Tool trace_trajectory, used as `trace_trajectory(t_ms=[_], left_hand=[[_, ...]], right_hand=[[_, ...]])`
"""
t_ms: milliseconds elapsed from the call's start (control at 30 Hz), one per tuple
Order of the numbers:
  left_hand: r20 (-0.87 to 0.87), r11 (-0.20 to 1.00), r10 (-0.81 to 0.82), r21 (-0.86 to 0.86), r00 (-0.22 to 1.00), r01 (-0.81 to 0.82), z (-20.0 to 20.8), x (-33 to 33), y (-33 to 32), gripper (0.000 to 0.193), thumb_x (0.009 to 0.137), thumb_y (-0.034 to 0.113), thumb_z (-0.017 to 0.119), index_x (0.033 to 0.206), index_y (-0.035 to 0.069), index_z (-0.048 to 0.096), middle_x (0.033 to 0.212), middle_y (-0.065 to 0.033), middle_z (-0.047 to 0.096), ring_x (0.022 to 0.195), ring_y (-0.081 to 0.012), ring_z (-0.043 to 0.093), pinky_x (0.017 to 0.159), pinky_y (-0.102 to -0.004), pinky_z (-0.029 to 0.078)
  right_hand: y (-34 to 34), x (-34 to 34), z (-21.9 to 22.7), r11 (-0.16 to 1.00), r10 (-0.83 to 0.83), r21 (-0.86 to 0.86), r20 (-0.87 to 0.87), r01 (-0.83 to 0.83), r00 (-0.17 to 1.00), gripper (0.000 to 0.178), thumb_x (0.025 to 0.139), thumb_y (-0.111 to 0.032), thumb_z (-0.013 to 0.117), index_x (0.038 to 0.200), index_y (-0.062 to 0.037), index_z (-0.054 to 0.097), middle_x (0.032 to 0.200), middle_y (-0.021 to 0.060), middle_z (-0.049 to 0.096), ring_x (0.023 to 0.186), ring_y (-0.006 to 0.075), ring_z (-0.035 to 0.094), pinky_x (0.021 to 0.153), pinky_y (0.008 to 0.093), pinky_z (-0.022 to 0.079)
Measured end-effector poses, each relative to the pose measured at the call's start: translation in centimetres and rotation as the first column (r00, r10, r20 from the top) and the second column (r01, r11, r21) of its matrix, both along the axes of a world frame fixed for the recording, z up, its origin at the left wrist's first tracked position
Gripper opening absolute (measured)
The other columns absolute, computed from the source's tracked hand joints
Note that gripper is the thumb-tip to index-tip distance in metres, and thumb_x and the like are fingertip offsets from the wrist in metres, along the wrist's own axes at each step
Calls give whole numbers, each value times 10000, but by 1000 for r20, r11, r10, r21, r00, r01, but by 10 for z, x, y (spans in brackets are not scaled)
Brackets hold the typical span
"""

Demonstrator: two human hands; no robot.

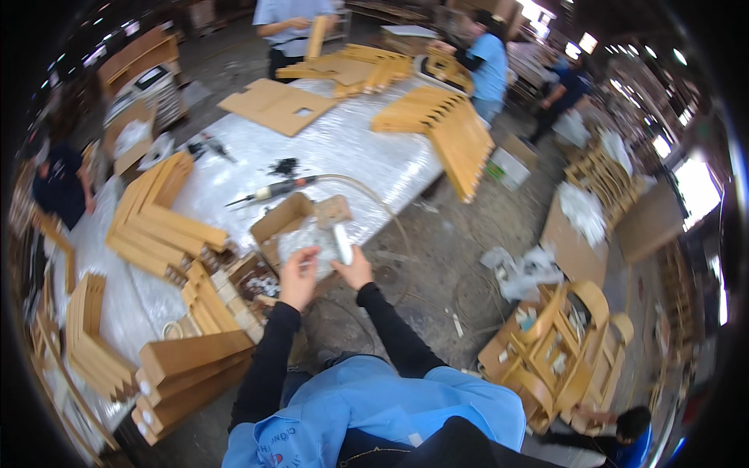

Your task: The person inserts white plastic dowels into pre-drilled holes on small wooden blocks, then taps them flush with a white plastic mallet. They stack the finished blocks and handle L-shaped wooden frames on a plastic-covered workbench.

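My right hand (355, 269) is closed round the lower end of a white, elongated, bottle-like object (342, 243), held upright at the table's near edge; blur hides its exact kind. Just beyond it is a small tan wooden block (333, 208). To the left, my left hand (300, 274) is raised with its fingers apart and bent, and I see nothing in it. Both hands are in front of an open cardboard box (269, 226) with clear plastic bags (300, 240) inside. Past the box lies a power screwdriver (273, 189) with a hose.
Angled wooden frames (156, 218) are stacked on the plastic-covered table (234, 148). Wooden beams (187, 363) stand at near left, beside a tray of small hardware (256, 278). A cardboard sheet (277, 105) lies farther off. Chair-like wooden frames (558, 343) stand at right. Several people work around.
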State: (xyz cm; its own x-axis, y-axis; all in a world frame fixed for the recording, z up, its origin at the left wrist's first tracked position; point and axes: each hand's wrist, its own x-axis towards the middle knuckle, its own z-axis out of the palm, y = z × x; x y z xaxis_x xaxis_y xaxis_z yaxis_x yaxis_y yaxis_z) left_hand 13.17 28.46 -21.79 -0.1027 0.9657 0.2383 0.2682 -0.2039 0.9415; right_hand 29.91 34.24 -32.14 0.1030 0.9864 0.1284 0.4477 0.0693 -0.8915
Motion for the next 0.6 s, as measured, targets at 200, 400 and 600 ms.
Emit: trace_trajectory(t_ms=[200,400,600], left_hand=[[-531,974,41,-168,846,-152,-115,-34,68,231,843,68,653,1067,79,707,1017,-182,701,992,-367,667,858,-437,530],[-901,980,-187,-199,392,11,-83,-3,87,453,775,208,778,1213,167,674,1190,-172,626,1005,-364,667,872,-463,537],[-895,978,-211,-190,393,92,-87,-6,98,319,794,226,771,1072,70,748,970,-172,734,903,-333,709,824,-438,547]], right_hand=[[-20,-14,30,982,-42,-186,-72,28,997,512,761,-244,718,1186,-50,508,1008,285,661,987,473,635,834,492,518],[-16,-14,21,976,-126,-191,-98,106,987,497,788,-225,678,1226,-69,504,1025,279,665,993,469,630,852,514,519],[-19,-9,26,981,-131,-158,-116,112,985,549,769,-193,699,1268,-92,496,1001,266,676,966,451,650,832,519,528]])
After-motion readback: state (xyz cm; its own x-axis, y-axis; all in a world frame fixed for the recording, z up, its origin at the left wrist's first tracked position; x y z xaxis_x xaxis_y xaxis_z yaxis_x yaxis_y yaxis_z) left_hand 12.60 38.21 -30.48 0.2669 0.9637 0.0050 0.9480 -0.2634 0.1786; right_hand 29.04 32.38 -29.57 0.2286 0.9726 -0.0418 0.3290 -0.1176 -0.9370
